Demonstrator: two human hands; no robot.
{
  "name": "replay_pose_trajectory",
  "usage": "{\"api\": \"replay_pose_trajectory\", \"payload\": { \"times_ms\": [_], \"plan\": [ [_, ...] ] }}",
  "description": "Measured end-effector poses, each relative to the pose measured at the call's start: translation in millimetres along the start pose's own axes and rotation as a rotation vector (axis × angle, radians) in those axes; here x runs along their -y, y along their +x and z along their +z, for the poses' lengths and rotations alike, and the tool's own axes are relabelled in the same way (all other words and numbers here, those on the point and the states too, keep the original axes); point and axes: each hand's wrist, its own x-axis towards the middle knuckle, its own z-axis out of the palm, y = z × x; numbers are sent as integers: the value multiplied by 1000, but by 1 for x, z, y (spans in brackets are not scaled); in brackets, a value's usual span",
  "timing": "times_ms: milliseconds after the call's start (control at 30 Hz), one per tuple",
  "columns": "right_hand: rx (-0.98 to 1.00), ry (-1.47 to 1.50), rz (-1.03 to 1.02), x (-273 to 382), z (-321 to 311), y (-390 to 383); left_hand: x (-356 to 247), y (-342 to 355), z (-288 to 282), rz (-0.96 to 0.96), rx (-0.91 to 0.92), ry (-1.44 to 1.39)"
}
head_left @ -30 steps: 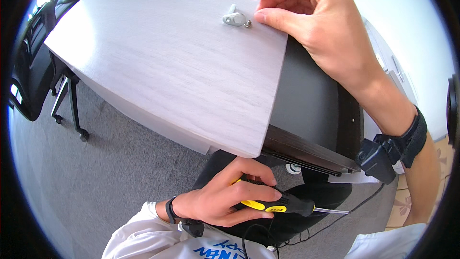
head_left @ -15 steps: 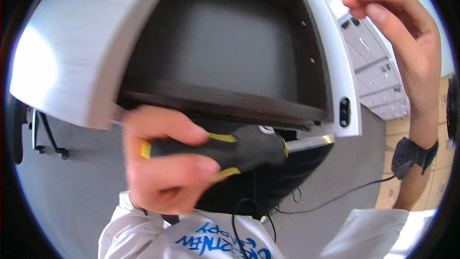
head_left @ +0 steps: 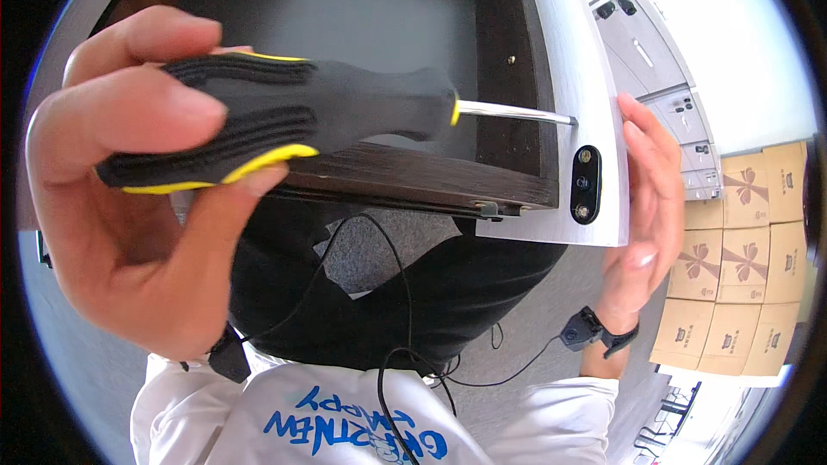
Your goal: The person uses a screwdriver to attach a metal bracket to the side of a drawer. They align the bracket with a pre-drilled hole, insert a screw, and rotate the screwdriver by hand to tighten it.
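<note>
The left hand grasps a screwdriver with a thick black, yellow-trimmed handle, fingers and thumb wrapped around its rear part. A second ago it was low, beside the person's lap; now it is raised in front of a dark brown, open wooden drawer. The slim silver metal shaft points right, its tip appearing over the pale grey, wood-grained drawer front, near an elongated black plate with rounded ends; whether the tip touches cannot be told.

The right hand has changed place most. It was over the desktop near a small grey fitting, then in the air well apart from the drawer front; now it is at that panel's outer side, fingers slightly bent. The panel partly hides it, so whether it grips cannot be told.

The view has swung right: the fitting is out of sight, and stacked tan cardboard boxes show more fully.
</note>
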Motion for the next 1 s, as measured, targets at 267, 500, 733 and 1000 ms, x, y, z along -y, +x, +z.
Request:
{"api": "replay_pose_trajectory", "payload": {
  "times_ms": [267, 500, 733, 1000],
  "plan": [
    [-91, -134, -221, -19, 14, -8, -1, -11, -21, -55, 78, 119],
    [-120, -149, -241, -20, 19, -10, 22, 14, -10, 179, 72, -179],
    [-82, -196, -286, -15, 19, -5, 9, 7, -10, 137, -127, -85],
    [-41, -136, -334, -20, 13, -10, -6, -20, -28, -1, 53, 288]
  ]
}}
